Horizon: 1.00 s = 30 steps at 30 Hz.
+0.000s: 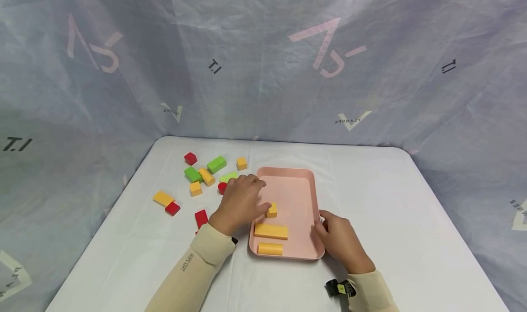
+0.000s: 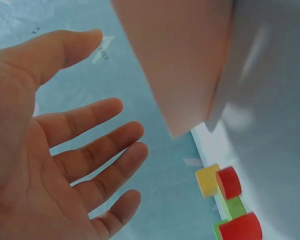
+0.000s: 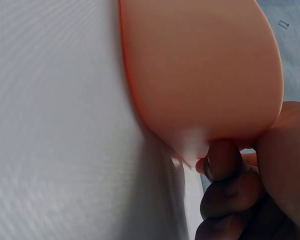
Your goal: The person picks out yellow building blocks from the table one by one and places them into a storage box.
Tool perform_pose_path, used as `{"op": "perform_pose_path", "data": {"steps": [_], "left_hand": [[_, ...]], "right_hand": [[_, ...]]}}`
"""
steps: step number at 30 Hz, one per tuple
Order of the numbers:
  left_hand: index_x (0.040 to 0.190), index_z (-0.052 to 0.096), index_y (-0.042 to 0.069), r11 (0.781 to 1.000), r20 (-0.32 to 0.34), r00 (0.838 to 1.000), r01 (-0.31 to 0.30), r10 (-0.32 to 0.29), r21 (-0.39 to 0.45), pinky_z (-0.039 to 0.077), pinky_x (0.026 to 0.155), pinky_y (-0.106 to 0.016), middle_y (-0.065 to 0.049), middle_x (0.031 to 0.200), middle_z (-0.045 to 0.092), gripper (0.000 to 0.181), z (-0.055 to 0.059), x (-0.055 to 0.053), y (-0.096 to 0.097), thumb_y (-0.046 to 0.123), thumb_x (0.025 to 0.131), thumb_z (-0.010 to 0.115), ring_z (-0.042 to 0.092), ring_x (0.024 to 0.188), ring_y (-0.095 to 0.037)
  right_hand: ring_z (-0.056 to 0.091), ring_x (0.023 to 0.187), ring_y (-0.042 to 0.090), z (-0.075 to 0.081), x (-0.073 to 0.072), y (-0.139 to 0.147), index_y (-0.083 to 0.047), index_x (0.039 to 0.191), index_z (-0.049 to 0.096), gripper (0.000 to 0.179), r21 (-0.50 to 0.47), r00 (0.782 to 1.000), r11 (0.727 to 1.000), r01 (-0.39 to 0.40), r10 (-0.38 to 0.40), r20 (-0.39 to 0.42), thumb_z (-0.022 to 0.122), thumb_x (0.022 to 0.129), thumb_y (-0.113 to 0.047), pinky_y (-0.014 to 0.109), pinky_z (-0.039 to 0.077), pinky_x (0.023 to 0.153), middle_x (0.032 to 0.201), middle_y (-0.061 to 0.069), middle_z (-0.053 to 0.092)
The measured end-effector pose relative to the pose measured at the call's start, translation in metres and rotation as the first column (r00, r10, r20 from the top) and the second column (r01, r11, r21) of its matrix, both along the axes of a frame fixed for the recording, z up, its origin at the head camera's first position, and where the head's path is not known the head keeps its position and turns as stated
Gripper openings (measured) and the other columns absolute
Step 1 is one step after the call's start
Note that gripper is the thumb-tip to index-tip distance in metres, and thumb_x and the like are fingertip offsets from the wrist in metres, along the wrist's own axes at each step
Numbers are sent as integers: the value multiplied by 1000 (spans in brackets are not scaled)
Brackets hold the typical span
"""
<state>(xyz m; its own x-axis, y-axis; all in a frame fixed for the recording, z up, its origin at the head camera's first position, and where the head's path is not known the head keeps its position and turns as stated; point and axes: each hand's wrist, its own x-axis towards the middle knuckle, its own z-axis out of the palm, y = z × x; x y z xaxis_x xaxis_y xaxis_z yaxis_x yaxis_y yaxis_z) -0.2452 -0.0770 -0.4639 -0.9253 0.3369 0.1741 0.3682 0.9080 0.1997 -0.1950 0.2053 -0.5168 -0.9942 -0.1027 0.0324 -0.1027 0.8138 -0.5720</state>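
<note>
A shallow pink tray (image 1: pixel 288 193) lies on the white table. Inside it are a yellow cube (image 1: pixel 272 211), a flat yellow block (image 1: pixel 271 231) and a yellow half-round block (image 1: pixel 270 249). Over the tray's left rim hangs my left hand (image 1: pixel 242 202), its thumb tip overlapping the yellow cube in the head view. The left wrist view shows that hand (image 2: pixel 75 145) with fingers spread and nothing in them. My right hand (image 1: pixel 339 239) pinches the tray's right wall, thumb over the rim and curled fingers (image 3: pixel 224 159) against the outside.
Left of the tray lie several loose blocks, among them a green block (image 1: pixel 216 164), a yellow cube (image 1: pixel 241 164), a red cube (image 1: pixel 190 158), a flat yellow block (image 1: pixel 163 198) and a red block (image 1: pixel 201 217). A grey printed cloth (image 1: pixel 263 74) hangs behind the table (image 1: pixel 391 202).
</note>
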Motion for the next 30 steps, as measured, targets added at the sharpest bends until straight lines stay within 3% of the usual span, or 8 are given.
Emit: {"op": "perform_pose_path", "data": {"steps": [3, 8, 17, 30], "left_hand": [[132, 70, 18, 1000, 12, 1000, -19, 19, 13, 47, 98, -44, -2, 131, 66, 58, 2, -2, -4, 53, 86, 78, 59, 122, -25], [129, 71, 18, 999, -27, 999, -32, 33, 27, 46, 93, -44, -2, 128, 67, 54, 2, -5, -12, 50, 87, 78, 61, 121, -26], [128, 71, 17, 995, -26, 995, -95, 95, 25, 45, 97, -48, -4, 129, 67, 47, 7, -8, -22, 45, 90, 76, 63, 119, -27], [123, 73, 16, 991, -63, 992, -108, 113, 74, 47, 93, -50, -4, 124, 68, 41, 11, -11, -39, 39, 90, 77, 64, 111, -28]], "right_hand": [[42, 45, 9, 0, 0, 0, -11, 120, 71, 24, -2, 1000, 1000, 3, -3, 3, 59, 102, -20, 25, 33, 44, 56, -5, 49], [39, 44, 8, 0, 1, 0, -11, 118, 71, 22, -2, 1000, 1000, -2, 2, -10, 60, 101, -19, 24, 32, 44, 54, -5, 46], [38, 44, 8, -1, 0, 0, -12, 112, 71, 17, 2, 1000, 1000, -3, 3, -3, 60, 102, -19, 24, 31, 44, 54, -5, 45], [39, 45, 9, -1, 0, 0, -13, 109, 71, 15, 9, 1000, 1000, 2, -2, 2, 60, 101, -19, 25, 32, 45, 55, -4, 45]]}}
